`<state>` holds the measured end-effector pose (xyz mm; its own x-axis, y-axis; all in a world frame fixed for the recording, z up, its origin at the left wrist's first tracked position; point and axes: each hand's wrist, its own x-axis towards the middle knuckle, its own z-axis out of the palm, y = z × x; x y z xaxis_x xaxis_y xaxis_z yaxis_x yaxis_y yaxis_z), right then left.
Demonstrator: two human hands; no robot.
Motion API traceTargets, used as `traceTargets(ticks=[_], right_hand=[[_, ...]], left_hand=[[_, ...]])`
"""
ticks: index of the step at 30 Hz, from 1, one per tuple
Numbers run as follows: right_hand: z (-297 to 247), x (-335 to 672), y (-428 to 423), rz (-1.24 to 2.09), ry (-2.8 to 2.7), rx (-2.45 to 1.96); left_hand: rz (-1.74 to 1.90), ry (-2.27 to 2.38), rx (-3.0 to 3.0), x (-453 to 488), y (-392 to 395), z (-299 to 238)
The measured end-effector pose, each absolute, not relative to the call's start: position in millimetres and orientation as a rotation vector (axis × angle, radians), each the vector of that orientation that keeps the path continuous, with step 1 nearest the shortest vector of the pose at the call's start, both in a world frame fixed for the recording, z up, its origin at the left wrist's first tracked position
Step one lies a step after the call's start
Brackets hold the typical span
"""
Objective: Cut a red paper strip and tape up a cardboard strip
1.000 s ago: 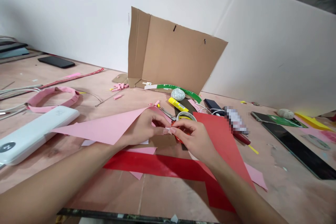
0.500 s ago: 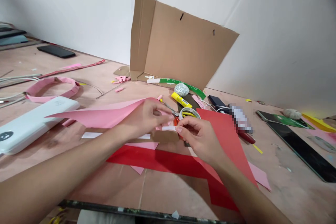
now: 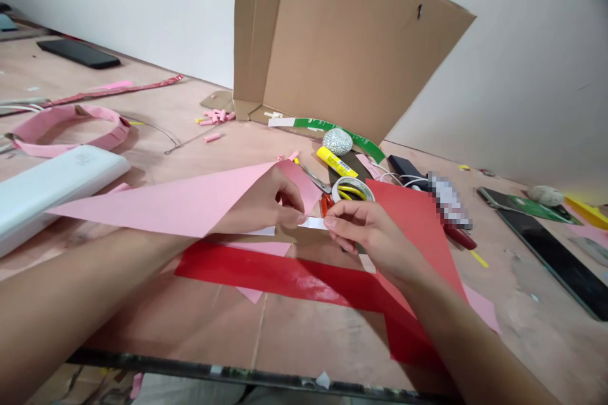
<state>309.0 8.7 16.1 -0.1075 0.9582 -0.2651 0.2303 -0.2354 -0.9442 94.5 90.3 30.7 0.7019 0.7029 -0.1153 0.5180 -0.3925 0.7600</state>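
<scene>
A narrow white paper strip (image 3: 312,223) spans the gap between the hands, its long axis running left to right. The right hand (image 3: 368,231) pinches one end, thumb against fingers; the left hand (image 3: 284,201), loosely curled, meets the other, its grip unclear.

The person's left forearm (image 3: 95,288) and right forearm (image 3: 456,323) are showing bare, and both are looking long and slim. They are getting thinner toward the bare wrists (image 3: 399,259). The left hand (image 3: 259,202) and right hand (image 3: 363,228) are also going bare, with slender fingers (image 3: 349,209) (some are hiding behind others).
</scene>
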Motion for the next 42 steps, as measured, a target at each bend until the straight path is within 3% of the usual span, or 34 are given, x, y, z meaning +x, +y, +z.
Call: traceTargets(ticks=[9, 17, 27, 42], right_hand=[[18, 306, 8, 1.432, -1.375, -1.588], [7, 298, 14, 1.087, -1.587, -1.816], [3, 297, 14, 0.962, -1.719, -1.838], [-9, 299, 15, 0.734, -1.829, -1.902]], left_hand=[[0.206, 0.947, 2.096, 97, 87, 31], [0.114, 1.048, 2.308, 101, 78, 30], [0.179, 0.979, 2.588, 110, 73, 20], [-0.061, 1.134, 2.698, 124, 60, 30]])
